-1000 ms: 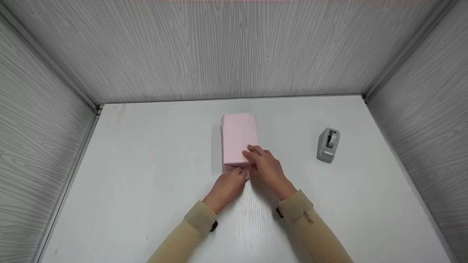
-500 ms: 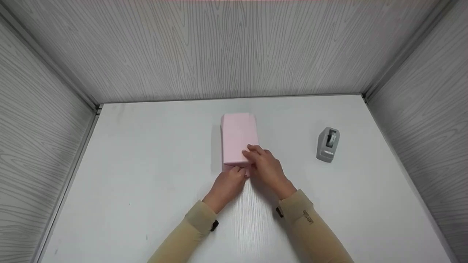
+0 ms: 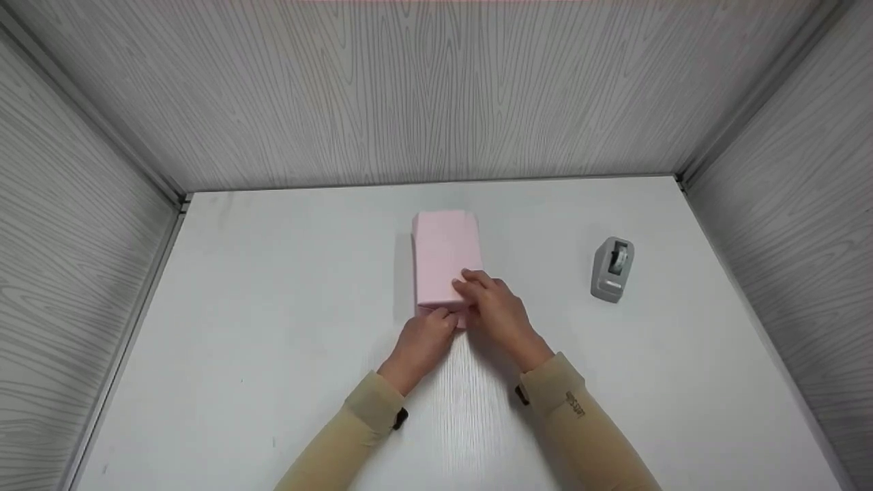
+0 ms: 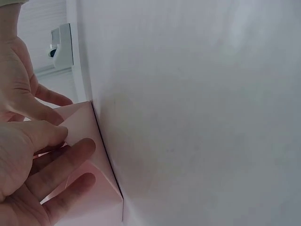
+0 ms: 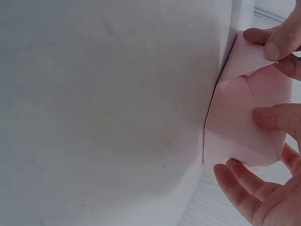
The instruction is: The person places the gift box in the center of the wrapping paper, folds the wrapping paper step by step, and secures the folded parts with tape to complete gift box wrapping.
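Head view: a pink rectangular box with paper-like faces (image 3: pixel 447 252) lies lengthwise on a pale, smooth tabletop (image 3: pixel 293 307); its inside is hidden. Well apart, to the right of the box, stands a grey desk tape dispenser (image 3: pixel 607 283) holding a tape roll (image 3: pixel 619 258). The left hand (image 3: pixel 424 339) is bent at the box's near end, its fingertips partly hidden. The right hand (image 3: pixel 503 317) lies over the box's near right corner, two fingertips on the top face. Both wrists emerge from tan fabric sleeves (image 3: pixel 586 423). Behind the box rises a grey, wood-grain panel (image 3: pixel 382 102).

Left wrist view: the left hand's thumb and bent fingers are at the box's folded end; the right hand is just beside them, against the box. The dispenser is seen beyond the box.

Right wrist view: the left grip pinches a pointed pink flap (image 5: pixel 244 59) at the box's end. The right grip holds the box, thumb on the end face, other fingers spread along the adjoining side. Creases and slanting folds mark the end.
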Tool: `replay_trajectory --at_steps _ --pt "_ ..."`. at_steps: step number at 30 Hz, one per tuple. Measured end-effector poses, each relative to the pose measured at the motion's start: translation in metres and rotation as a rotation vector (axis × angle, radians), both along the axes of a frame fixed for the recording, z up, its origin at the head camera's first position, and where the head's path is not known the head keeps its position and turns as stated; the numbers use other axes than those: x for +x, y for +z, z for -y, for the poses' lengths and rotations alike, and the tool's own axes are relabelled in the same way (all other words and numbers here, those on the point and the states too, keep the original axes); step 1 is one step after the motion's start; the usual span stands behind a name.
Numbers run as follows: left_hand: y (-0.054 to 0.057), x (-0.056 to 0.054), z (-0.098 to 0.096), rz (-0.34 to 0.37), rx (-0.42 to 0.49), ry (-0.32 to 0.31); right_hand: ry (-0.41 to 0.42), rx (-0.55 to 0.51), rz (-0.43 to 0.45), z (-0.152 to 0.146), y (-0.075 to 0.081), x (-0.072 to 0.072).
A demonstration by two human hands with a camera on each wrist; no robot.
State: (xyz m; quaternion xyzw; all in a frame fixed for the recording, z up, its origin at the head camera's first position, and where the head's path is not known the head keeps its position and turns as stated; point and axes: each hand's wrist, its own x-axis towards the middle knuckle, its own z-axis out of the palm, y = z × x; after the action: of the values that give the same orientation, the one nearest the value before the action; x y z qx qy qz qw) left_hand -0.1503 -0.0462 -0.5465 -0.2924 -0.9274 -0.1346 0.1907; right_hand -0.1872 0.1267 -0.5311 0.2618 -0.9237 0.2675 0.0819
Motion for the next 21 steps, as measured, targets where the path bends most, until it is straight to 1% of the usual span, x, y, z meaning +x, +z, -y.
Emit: replay_trajectory --at_steps 4,5,9,13,16,21 --pt "0.003 -0.002 0.000 -0.035 -0.014 0.015 -0.009 0.000 0.006 0.000 0.000 0.000" --pt "0.005 -0.002 0.000 -0.033 -0.020 0.019 -0.013 0.005 0.002 0.001 0.000 0.000" --pt "0.011 -0.005 0.001 -0.045 -0.080 0.047 -0.028 0.024 -0.003 0.001 -0.001 0.001" --pt "0.014 -0.008 0.001 -0.022 -0.109 0.072 -0.029 0.036 0.004 0.001 -0.001 0.001" --pt "0.017 -0.009 0.001 -0.004 -0.112 0.074 -0.024 0.040 -0.002 0.001 -0.001 0.001" --pt "0.021 -0.011 0.001 -0.004 -0.135 0.082 -0.021 0.036 -0.009 0.002 0.000 0.000"
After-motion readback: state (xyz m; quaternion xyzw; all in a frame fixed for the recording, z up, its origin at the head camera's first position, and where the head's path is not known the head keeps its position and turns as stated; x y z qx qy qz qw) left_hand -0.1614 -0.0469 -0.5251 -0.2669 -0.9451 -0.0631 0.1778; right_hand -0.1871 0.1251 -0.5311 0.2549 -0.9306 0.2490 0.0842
